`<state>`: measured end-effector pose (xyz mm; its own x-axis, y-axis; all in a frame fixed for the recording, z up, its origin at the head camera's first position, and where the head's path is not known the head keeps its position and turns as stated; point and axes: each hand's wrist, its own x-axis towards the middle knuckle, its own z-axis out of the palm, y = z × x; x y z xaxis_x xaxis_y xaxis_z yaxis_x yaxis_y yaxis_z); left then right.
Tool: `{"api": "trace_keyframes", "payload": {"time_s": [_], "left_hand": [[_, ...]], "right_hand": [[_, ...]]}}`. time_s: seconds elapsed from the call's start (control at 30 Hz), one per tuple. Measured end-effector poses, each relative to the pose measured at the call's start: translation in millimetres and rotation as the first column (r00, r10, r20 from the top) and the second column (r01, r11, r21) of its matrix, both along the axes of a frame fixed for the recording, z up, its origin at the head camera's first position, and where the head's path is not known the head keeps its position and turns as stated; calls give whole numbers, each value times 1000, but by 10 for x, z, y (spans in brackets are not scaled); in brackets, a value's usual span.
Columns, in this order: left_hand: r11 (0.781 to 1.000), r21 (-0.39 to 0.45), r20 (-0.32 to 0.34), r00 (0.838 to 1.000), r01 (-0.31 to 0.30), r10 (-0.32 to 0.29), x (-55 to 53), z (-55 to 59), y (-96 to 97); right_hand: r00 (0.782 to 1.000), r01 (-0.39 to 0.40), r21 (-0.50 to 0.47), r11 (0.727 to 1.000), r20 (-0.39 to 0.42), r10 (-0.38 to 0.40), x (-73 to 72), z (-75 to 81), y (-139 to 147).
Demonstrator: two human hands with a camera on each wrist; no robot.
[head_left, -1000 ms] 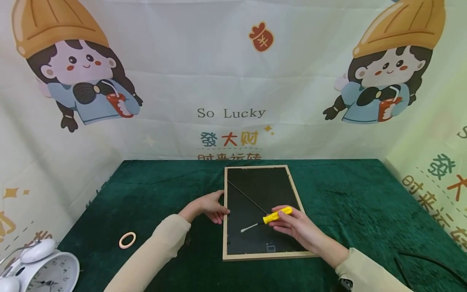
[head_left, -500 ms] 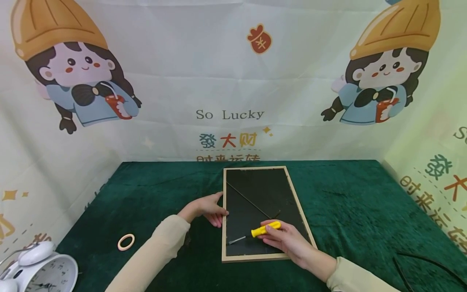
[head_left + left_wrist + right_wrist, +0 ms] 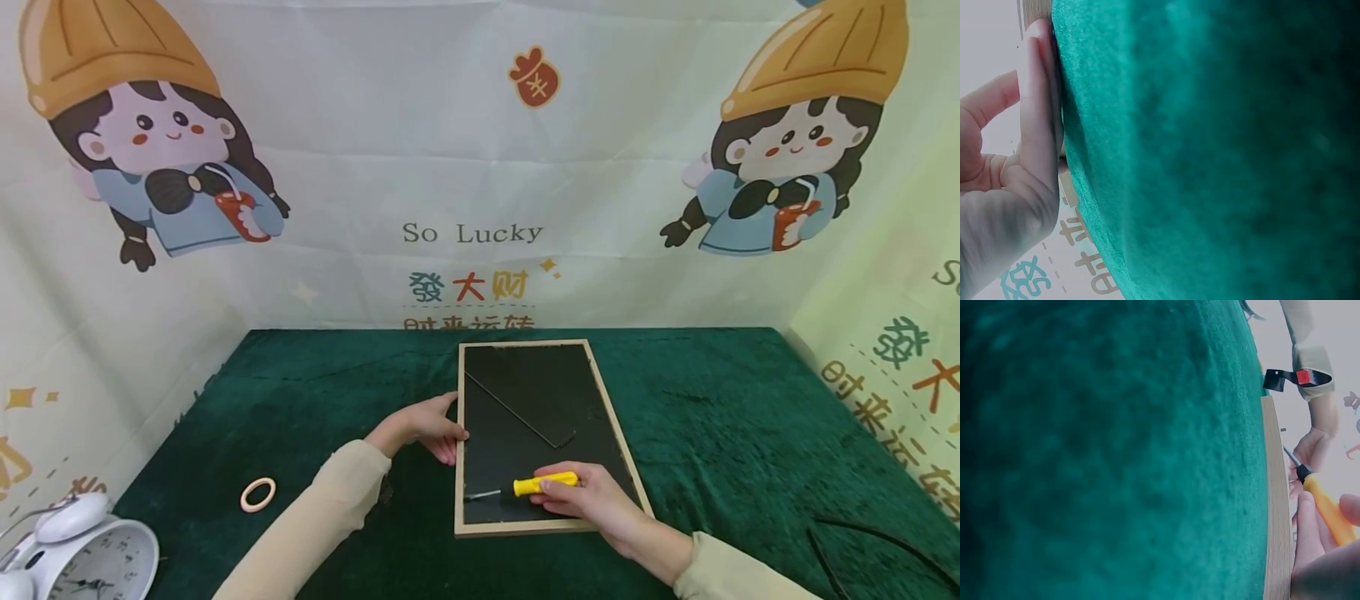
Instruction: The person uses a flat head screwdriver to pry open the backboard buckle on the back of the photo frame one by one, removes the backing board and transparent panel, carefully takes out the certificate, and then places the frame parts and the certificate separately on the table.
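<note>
A picture frame (image 3: 555, 527) lies back up on the green cloth, with pale wooden edges round a black backing board (image 3: 536, 383). Along its left edge rests my left hand (image 3: 427, 429), thumb over the rim. In the left wrist view its fingers (image 3: 1040, 112) run nearly straight against the wood (image 3: 1036, 9). My right hand (image 3: 600, 504) grips a flat-blade screwdriver (image 3: 545, 483) by its yellow handle, low over the backing. The blade points left, its tip right at the inner side of the left rim. A thin bent line (image 3: 517, 415) crosses the board.
Dark green cloth (image 3: 720, 400) covers the table. A pinkish ring (image 3: 258, 495) lies to the left, with a white alarm clock (image 3: 105, 558) at the front left corner. A black cable (image 3: 885, 533) curves at the front right. A printed curtain (image 3: 360, 167) stands behind.
My right hand has moved left and toward me, carrying the screwdriver from above the board's middle to the lower left rim. The handle is turned more level. The left hand has stayed put.
</note>
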<state>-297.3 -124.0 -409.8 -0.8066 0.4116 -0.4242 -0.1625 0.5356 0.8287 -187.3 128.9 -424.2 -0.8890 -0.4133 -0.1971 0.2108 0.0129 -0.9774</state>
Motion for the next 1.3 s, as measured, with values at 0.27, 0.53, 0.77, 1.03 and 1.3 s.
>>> {"api": "trace_keyframes", "payload": {"time_s": [0.27, 0.53, 0.77, 1.03, 1.3], "left_hand": [[1000, -16, -10, 1000, -2, 2, 15, 17, 9], [1000, -20, -19, 1000, 2, -2, 19, 21, 20], [1000, -11, -21, 1000, 5, -5, 23, 28, 25], [1000, -5, -17, 1000, 3, -3, 25, 52, 27], [1000, -17, -15, 1000, 9, -10, 36, 66, 20]], "right_hand": [[998, -43, 50, 998, -45, 45, -1, 32, -7], [999, -19, 35, 999, -38, 20, -8, 47, 10], [996, -20, 64, 998, -82, 25, 10, 71, -14], [904, 127, 343, 931, -427, 35, 100, 177, -128], [798, 198, 419, 886, -594, 103, 189, 284, -277]]}}
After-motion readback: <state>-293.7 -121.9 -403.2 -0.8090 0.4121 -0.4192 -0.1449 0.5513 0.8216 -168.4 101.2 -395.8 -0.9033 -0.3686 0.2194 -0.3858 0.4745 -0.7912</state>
